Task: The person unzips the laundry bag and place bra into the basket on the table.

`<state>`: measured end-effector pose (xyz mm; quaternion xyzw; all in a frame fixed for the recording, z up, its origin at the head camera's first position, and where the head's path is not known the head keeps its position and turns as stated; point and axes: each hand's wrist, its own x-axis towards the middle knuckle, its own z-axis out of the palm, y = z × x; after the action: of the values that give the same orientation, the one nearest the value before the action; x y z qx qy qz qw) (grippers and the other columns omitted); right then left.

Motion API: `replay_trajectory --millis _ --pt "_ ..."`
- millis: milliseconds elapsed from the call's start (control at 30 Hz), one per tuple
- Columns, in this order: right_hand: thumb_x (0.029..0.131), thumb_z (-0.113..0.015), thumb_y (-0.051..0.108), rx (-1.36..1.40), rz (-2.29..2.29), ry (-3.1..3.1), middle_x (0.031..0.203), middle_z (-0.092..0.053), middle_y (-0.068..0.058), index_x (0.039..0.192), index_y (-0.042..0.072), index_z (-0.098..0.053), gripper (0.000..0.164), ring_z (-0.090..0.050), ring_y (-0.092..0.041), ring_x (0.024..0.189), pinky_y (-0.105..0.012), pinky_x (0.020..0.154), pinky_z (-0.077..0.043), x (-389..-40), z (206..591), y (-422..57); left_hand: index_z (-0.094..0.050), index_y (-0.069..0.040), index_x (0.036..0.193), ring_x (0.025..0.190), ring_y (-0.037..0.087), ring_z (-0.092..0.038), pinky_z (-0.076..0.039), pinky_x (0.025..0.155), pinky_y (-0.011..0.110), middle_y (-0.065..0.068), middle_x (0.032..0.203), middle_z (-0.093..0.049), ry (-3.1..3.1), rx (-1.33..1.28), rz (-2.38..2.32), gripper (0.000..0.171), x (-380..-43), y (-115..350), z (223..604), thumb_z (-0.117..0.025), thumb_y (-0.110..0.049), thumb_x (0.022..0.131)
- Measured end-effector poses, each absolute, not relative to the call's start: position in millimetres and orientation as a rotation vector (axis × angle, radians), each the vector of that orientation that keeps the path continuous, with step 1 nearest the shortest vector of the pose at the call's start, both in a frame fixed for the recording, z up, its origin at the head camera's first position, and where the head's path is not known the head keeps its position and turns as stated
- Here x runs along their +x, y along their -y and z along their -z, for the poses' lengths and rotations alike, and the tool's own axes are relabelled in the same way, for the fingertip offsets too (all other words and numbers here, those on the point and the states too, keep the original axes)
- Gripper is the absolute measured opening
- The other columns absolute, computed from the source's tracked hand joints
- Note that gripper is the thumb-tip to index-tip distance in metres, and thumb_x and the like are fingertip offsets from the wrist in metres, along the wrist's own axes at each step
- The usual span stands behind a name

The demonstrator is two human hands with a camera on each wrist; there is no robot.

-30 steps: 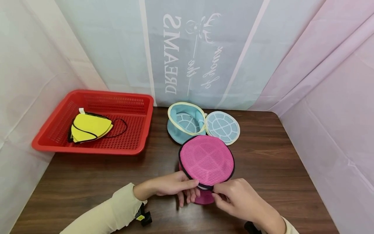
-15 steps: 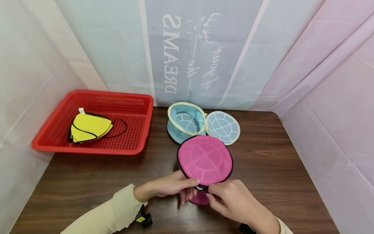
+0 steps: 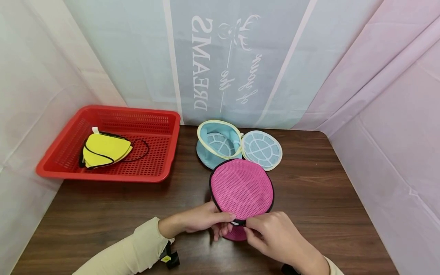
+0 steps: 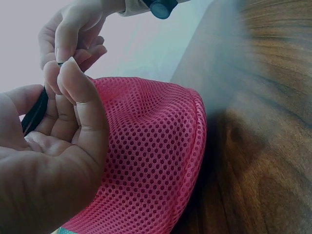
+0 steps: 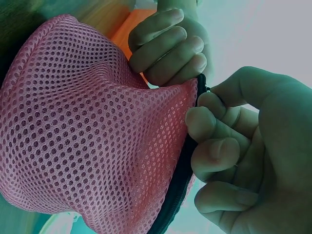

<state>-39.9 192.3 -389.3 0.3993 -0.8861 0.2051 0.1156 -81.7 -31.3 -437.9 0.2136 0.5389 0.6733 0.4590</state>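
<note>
A pink mesh laundry bag [image 3: 242, 187] with a round top and black edging is held over the near middle of the table. My left hand [image 3: 206, 218] grips its near rim, thumb on top and fingers curled underneath. Beside it, my right hand [image 3: 276, 235] pinches the zipper at the rim between thumb and forefinger. In the right wrist view, the black zipper [image 5: 173, 197] runs along the bag's edge up to those fingertips. The pink mesh side wall [image 4: 151, 146] bulges beyond the left hand in the left wrist view.
Behind the pink bag stands a light blue mesh bag [image 3: 206, 156] with yellow edging, its round lid [image 3: 262, 150] folded open to the right. At the left, a red plastic basket [image 3: 103, 176] holds a folded yellow fabric item [image 3: 106, 148] with black trim and a cord loop.
My right hand has shifted slightly left along the bag's rim, closer to the left hand. The pink bag has tilted and moved a little left. The left hand stays nearly in place.
</note>
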Motion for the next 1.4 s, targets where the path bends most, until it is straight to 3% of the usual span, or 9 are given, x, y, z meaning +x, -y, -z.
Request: replay_trajectory --millis 367,567,800,1000,1133,1300,1400 --pt "0.072 -0.07 0.015 1.165 -0.587 2.573 0.057 -0.024 0.023 0.06 0.029 -0.038 0.036 -0.021 0.01 0.05 -0.007 0.044 -0.015 -39 391 -193 -0.051 0.023 0.091 0.057 0.007 -0.054 -0.049 0.051 0.022 -0.002 0.07 -0.057 -1.318 0.514 -1.652 0.047 -80 32 440 -0.048 -0.023 0.099" --pt "0.071 -0.07 0.015 1.153 -0.592 2.572 0.056 -0.025 0.023 0.06 0.029 -0.04 0.035 -0.021 0.011 0.05 -0.007 0.044 -0.015 -39 390 -195 -0.054 0.018 0.089 0.056 0.009 -0.055 -0.049 0.052 0.023 -0.001 0.071 -0.058 -1.381 0.551 -1.623 0.046 -81 33 440 -0.047 -0.026 0.099" --pt "0.069 -0.07 0.013 1.157 -0.602 2.572 0.056 -0.024 0.022 0.06 0.028 -0.039 0.036 -0.02 0.01 0.051 -0.007 0.044 -0.015 -39 390 -199 -0.058 0.013 0.088 0.057 0.01 -0.056 -0.052 0.061 0.052 -0.001 0.071 -0.059 -1.46 0.595 -1.578 0.044 -83 34 438 -0.047 -0.028 0.099" --pt "0.069 -0.07 0.014 1.102 -0.578 2.621 0.058 -0.021 0.022 0.06 0.03 -0.036 0.038 -0.02 0.01 0.051 -0.007 0.044 -0.013 -39 389 -207 -0.059 0.011 0.087 0.057 0.011 -0.056 -0.053 0.058 0.04 0.0 0.071 -0.058 -1.481 0.596 -1.577 0.042 -84 34 438 -0.047 -0.028 0.099" --pt "0.068 -0.069 0.014 1.084 -0.571 2.621 0.058 -0.021 0.022 0.06 0.03 -0.036 0.038 -0.019 0.01 0.051 -0.007 0.044 -0.013 -40 389 -212 -0.059 0.011 0.086 0.057 0.01 -0.056 -0.053 0.06 0.044 0.0 0.07 -0.058 -1.491 0.594 -1.569 0.043 -85 35 438 -0.047 -0.028 0.099" --pt "0.067 -0.069 0.012 1.052 -0.556 2.617 0.058 -0.021 0.022 0.059 0.03 -0.035 0.039 -0.019 0.01 0.052 -0.007 0.044 -0.012 -42 389 -220 -0.057 0.012 0.086 0.057 0.009 -0.056 -0.052 0.057 0.029 -0.001 0.07 -0.058 -1.466 0.59 -1.583 0.042 -85 35 438 -0.047 -0.026 0.099" --pt "0.067 -0.069 0.011 1.027 -0.548 2.626 0.058 -0.021 0.023 0.06 0.03 -0.035 0.039 -0.019 0.011 0.052 -0.007 0.044 -0.013 -43 387 -225 -0.057 0.012 0.085 0.057 0.009 -0.056 -0.052 0.057 0.029 0.0 0.07 -0.058 -1.469 0.597 -1.582 0.042 -86 36 437 -0.047 -0.026 0.099"
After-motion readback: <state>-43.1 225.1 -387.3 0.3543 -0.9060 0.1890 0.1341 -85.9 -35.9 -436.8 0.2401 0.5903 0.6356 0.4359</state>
